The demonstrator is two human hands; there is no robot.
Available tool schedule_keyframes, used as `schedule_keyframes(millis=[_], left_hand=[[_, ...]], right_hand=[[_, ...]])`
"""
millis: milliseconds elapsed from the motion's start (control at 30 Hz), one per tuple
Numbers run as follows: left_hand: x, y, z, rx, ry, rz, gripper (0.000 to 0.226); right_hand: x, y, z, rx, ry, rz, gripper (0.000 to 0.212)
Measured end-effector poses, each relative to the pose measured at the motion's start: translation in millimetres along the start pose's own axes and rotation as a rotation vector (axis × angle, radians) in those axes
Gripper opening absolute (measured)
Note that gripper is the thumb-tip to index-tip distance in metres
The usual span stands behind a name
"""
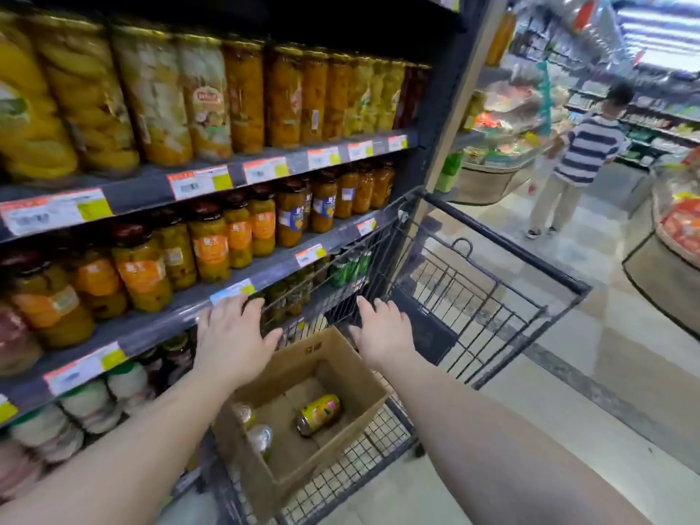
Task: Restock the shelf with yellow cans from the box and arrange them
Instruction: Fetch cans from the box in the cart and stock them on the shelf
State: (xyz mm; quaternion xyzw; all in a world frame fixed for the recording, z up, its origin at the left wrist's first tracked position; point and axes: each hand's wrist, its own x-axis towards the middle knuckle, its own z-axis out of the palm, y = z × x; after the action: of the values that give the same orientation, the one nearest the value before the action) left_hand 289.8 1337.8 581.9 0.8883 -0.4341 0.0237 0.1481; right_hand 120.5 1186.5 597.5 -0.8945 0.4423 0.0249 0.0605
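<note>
The dark metal shelf [159,327] stands on your left. Below your arms, the brown cardboard box [341,369] sits in the black wire cart [492,297]. One yellow can [319,414] lies on its side, nearer your right hand [382,331]. Your left hand [233,335] is flat too; both hold nothing.

Three cans [319,414] (one yellow, lying) in one box [363,377], one cart [507,312].

matt cardboard box [352,377], glossy metal can [319,414]
</note>
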Motion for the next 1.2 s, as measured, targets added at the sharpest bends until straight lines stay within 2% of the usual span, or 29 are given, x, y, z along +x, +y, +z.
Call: schedule_keyframes(millis=[133,333,500,600,767,900,1033,1200], left_hand=[[10.4,18.0,42.7,0.004,-0.033,-0.153,0.065],[-0.4,4.0,99.6,0.053,-0.113,-0.338,0.064],[-6.0,-16.0,154.7,0.077,-0.197,-0.446,0.063],[-11.3,-14.6,184.4,0.067,-0.180,-0.505,0.058],[-16.1,-13.5,224.5,0.115,-0.077,-0.504,0.057],[-24.0,-11.6,237.4,0.181,-0.031,-0.506,0.058],[-22.8,-12.0,240.5,0.202,0.020,-0.488,0.062],[-27.0,-13.6,245.6,0.217,0.073,-0.452,0.062]], right_hand=[[58.8,27.5,25.2,-0.027,-0.094,-0.163,0.060],[106.3,20.7,92.8,-0.063,-0.246,-0.379,0.063],[127.3,21.2,162.0,-0.102,-0.376,-0.473,0.067],[141.7,28.8,214.4,-0.143,-0.458,-0.525,0.070],[167.0,28.9,295.0,-0.274,-0.597,-0.638,0.077],[168.9,29.7,332.3,-0.370,-0.673,-0.702,0.052],[171.3,27.1,345.7,-0.339,-0.703,-0.704,0.045],[171.3,27.4,338.5,-0.294,-0.705,-0.725,0.048]])
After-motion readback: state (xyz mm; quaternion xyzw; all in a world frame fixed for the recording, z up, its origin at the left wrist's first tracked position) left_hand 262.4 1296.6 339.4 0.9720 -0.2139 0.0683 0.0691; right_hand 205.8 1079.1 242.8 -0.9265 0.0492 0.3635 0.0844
